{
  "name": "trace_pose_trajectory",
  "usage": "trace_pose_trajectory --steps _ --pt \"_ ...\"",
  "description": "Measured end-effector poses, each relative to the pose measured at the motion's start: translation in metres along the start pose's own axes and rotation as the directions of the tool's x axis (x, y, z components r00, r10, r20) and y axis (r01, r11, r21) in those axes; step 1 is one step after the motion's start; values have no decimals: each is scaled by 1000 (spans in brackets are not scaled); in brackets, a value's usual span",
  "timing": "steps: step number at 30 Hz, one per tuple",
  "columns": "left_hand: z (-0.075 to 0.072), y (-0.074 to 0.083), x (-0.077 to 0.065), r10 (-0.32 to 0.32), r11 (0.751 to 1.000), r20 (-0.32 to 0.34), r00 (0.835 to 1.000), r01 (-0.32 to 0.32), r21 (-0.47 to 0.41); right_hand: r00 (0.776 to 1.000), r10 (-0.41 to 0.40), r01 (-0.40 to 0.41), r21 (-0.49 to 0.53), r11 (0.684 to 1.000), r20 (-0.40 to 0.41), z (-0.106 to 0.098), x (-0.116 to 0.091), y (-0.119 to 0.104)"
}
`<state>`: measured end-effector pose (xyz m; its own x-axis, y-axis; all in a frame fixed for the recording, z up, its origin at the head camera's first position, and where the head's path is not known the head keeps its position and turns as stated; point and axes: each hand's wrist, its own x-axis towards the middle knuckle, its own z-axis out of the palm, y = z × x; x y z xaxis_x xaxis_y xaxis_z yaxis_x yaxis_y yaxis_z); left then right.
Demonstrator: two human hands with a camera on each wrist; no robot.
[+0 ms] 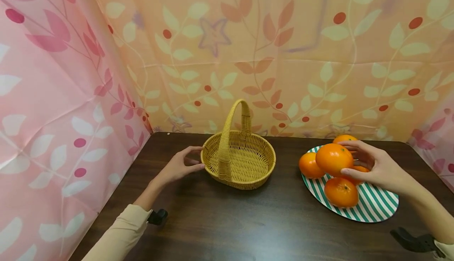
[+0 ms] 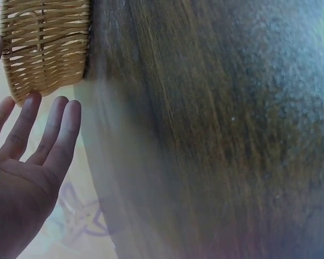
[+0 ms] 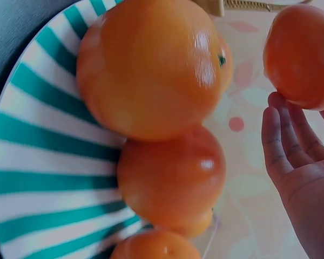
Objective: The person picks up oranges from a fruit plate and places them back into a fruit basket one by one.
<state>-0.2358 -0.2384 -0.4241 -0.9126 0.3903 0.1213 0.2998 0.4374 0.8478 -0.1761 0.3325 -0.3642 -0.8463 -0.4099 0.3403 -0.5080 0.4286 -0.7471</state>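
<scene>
A yellow woven basket (image 1: 260,174) with a tall arched handle stands on the table. At its left side my left hand (image 1: 179,164) touches the outer wall with extended fingertips and thumb. The left wrist view shows those fingers (image 2: 67,129) nearly straight against the basket's weave (image 2: 46,46). On the right, my right hand (image 1: 384,170) holds an orange (image 1: 333,159) between fingers and thumb, raised over a striped plate (image 1: 381,206). Several other oranges (image 1: 341,192) rest on that plate, partly hidden by the held one. The right wrist view shows the held orange (image 3: 299,56) at the fingertips.
The dark wooden table (image 1: 230,225) runs back to a patterned curtain (image 1: 213,68). Another patterned curtain (image 1: 60,95) hangs along the left side. Bare tabletop lies between the basket and the green-and-white plate. A black strap mount sits on each wrist.
</scene>
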Motion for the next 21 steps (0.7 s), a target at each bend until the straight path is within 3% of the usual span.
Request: trace_pose_trajectory --steps 13,21 --pt "-1 1 -2 -5 1000 0 1000 5 -5 1000 17 -16 49 999 -12 29 29 -8" --pt "-2 1 -1 3 1000 8 1000 -3 -8 1000 12 -14 84 996 26 49 56 -11"
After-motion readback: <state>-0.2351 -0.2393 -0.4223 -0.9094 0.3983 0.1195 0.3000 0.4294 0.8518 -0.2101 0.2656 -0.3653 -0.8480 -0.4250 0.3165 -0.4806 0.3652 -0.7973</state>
